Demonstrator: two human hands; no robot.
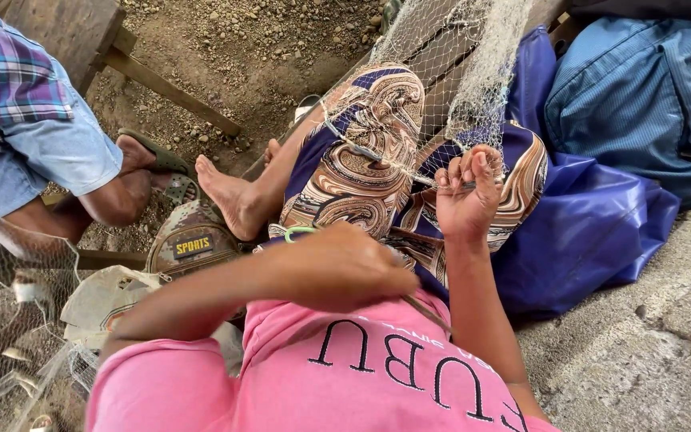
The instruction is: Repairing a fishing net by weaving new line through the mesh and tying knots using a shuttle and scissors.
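**Working the fishing net across our lap**

The fishing net is draping over our patterned-cloth knees. We are pinching its edge cord in the closed right hand; the left hand is curling shut around a thin stick. The mesh looks light, limp and snag-prone, best gripped along the cord. A blue bag is lying beside us.
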